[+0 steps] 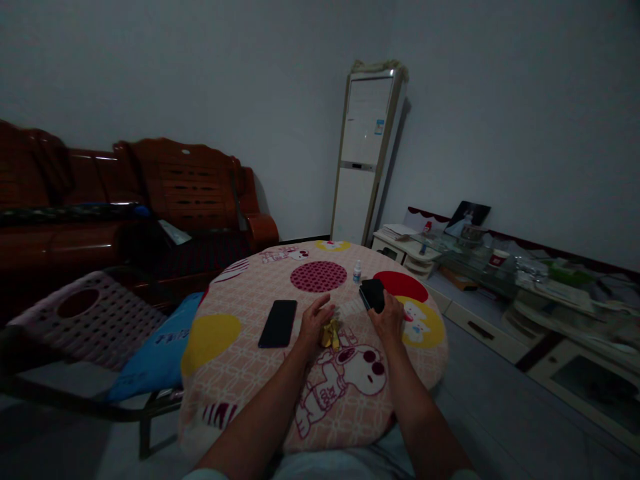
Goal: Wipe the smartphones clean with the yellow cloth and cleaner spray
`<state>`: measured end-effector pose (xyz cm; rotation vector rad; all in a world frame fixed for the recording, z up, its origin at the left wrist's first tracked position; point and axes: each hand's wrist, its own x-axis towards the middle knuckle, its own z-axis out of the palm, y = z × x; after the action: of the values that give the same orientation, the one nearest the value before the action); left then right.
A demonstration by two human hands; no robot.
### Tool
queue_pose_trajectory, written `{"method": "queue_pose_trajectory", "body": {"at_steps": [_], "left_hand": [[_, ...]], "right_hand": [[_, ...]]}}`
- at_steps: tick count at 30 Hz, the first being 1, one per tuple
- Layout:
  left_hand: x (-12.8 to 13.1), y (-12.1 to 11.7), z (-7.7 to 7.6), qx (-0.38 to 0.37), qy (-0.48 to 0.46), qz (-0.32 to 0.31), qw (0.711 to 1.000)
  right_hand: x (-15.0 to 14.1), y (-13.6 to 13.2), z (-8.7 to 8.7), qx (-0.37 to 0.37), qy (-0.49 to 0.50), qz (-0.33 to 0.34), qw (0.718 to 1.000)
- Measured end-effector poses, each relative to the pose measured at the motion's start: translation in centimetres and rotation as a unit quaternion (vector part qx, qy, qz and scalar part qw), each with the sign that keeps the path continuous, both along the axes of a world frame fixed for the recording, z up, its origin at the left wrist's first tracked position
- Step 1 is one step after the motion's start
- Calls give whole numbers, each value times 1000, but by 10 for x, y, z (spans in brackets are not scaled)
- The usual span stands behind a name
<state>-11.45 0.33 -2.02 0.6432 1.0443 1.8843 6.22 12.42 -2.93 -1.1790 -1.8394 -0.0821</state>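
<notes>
My right hand (387,319) is closed around a small black case or box (373,294), held just above a round table covered with a pink cartoon-print cloth (240,400). My left hand (314,321) rests flat on the cloth with its fingers stretched out. Right beside its thumb lies a small crumpled yellow thing (331,333). A black phone (278,323) lies face down a little to the left of that hand. A small white bottle (357,271) stands farther back on the table.
A red wooden sofa (165,193) runs along the left wall. A pink plastic stool (85,317) and a blue cushion (155,353) sit left of the table. A tall white air conditioner (365,153) stands in the corner. A low cabinet with clutter (525,287) lines the right wall.
</notes>
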Motion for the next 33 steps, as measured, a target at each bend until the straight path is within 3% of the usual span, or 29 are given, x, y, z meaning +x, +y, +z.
{"method": "queue_pose_trajectory", "body": {"at_steps": [12,18,22,26,29,33], "left_hand": [[1,-1,8,17,20,5,1000],[0,0,0,-18,41,7,999],[-1,1,-7,-31,131,61,989],[-9,1,-11,-59,290,171,940],[-21,-3,-10,-95,401,236,880],[-43,-16,-1,-179,504,280,797]], "right_hand": [[0,1,-4,-38,-37,-13,998],[2,-2,-3,-39,-42,-13,998],[1,-9,-4,10,-32,1,999],[-13,-30,-6,46,-16,99,994],[-29,-52,-7,13,-61,197,978],[-49,-76,-5,3,-98,242,965]]}}
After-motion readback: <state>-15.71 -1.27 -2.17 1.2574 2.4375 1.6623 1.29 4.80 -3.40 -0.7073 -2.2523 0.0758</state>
